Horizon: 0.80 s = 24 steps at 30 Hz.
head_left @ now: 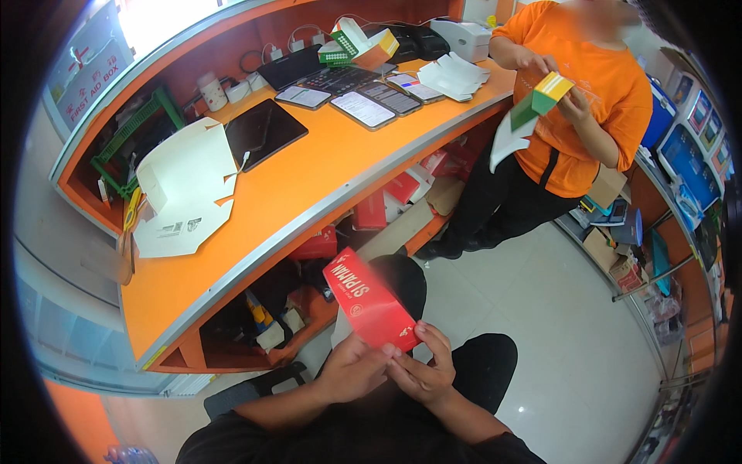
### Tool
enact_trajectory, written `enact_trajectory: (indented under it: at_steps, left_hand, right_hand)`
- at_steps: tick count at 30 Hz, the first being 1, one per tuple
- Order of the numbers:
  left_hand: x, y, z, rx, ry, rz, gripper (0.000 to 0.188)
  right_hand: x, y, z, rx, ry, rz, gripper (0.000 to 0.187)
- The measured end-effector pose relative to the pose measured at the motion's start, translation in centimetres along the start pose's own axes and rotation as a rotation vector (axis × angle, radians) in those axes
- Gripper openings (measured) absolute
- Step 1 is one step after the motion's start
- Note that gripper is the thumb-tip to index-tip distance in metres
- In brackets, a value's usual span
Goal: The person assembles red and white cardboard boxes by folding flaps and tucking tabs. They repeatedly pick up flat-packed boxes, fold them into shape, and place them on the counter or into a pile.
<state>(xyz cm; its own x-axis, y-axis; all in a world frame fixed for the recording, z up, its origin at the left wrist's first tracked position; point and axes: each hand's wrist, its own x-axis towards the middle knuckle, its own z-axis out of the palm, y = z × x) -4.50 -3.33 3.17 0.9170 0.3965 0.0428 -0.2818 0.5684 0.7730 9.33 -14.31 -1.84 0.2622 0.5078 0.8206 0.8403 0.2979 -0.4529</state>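
Note:
A red cardboard box (pixel 369 298) with white lettering is held over my lap, tilted, its long side running up to the left. My left hand (pixel 353 370) grips its near lower edge, thumb against the card. On the near right corner, my right hand (pixel 427 366) pinches the edge, the thumbs of both hands close together. The underside of the box and some of my fingertips are hidden.
An orange counter (pixel 325 170) bears an unfolded white carton (pixel 185 193), a tablet (pixel 264 134), several phones (pixel 362 109) and a green-yellow box (pixel 359 46). Red boxes (pixel 369 210) fill the shelf below. A co-worker in orange (pixel 576 108) holds a green-yellow carton (pixel 547 93).

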Motion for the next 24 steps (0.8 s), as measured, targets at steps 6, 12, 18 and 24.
enact_trajectory:
  at_steps: [6,12,18,24]
  left_hand:
    - [-1.4,5.1,-1.5,1.153,-0.186,-0.147,0.027]
    - [-1.6,5.3,-3.6,1.438,-0.580,-0.118,0.039]
    - [-2.2,4.9,-5.2,1.397,-0.720,-0.205,0.041]
    - [-2.6,4.9,-5.5,1.354,-0.784,-0.290,0.041]
  right_hand:
    - [-1.8,2.3,-0.1,0.514,0.214,0.438,0.050]
    - [-2.0,6.9,-1.8,1.496,0.228,1.294,0.070]
    - [-4.6,9.2,-2.9,1.646,0.099,1.299,0.058]
    - [-6.0,10.2,-3.8,1.751,-0.130,1.010,0.066]
